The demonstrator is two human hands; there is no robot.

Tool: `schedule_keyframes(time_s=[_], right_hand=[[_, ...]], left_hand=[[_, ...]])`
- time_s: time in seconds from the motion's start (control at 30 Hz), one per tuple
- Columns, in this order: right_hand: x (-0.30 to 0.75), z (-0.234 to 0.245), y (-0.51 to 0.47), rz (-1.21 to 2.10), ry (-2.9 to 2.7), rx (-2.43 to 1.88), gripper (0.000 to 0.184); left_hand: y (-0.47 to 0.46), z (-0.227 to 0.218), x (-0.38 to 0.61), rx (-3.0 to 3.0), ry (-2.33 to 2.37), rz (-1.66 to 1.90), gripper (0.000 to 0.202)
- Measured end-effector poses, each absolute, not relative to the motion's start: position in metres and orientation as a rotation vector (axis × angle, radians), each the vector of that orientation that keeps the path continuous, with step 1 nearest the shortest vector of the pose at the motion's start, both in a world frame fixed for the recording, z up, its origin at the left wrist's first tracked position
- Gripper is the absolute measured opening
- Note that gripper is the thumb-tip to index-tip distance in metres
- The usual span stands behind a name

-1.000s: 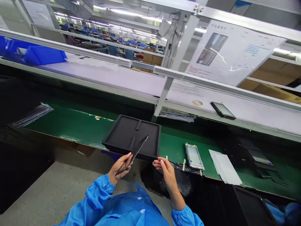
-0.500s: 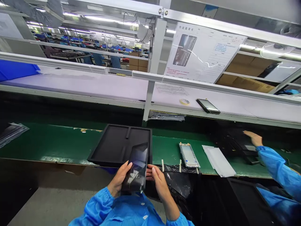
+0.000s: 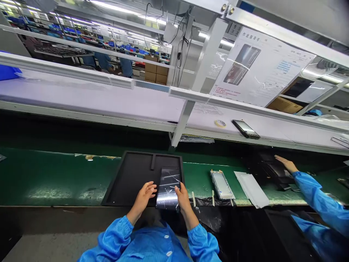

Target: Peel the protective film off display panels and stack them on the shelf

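Note:
A dark, glossy screen panel (image 3: 168, 185) is tilted over the right part of a black tray (image 3: 131, 178). My right hand (image 3: 184, 198) grips the panel by its right edge, with the thumb over its face. Just left of the panel, my left hand (image 3: 145, 198) is off it, fingers loosely apart and holding nothing. Light streaks reflect on the panel. Whether its far end touches the tray floor, I cannot tell.
Right of the tray lie a framed screen part (image 3: 222, 185) and white sheets (image 3: 252, 189). A co-worker's hand (image 3: 286, 163) is over black parts (image 3: 274, 171). On the shelf (image 3: 152, 105) are a tape roll (image 3: 220, 123) and a dark device (image 3: 245, 128).
The panel has moved away from my body, over the tray. My left hand has let go of it, while my right hand has taken its right edge.

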State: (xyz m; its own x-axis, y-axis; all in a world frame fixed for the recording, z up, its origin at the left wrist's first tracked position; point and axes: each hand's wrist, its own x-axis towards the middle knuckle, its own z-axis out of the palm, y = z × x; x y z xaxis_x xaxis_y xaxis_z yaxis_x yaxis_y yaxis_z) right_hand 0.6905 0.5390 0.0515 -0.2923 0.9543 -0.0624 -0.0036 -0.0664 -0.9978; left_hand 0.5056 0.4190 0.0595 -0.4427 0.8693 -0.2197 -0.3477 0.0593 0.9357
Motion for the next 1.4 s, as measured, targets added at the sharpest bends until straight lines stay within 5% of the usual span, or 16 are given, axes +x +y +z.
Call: schedule_keyframes(time_s=[0.23,0.43,0.67,1.03,1.4], right_hand=[[0.651,0.043,0.578,1.597,-1.451,-1.060,0.057],[0.661,0.054,0.576,1.802,-1.373,-0.947,0.055],[0.673,0.052,0.571,1.916,-1.357,-0.949,0.057],[0.673,0.044,0.580,1.677,-1.406,-1.079,0.056],[0.667,0.058,0.580,1.785,-1.420,-0.944,0.051]], left_hand=[[0.413,0.041,0.482,0.727,1.371,1.500,0.043],[0.431,0.052,0.472,0.386,1.084,1.528,0.051],[0.518,0.067,0.458,0.187,0.884,1.585,0.013],[0.565,0.063,0.437,0.218,1.076,1.632,0.021],[0.567,0.068,0.436,0.319,1.172,1.535,0.040]])
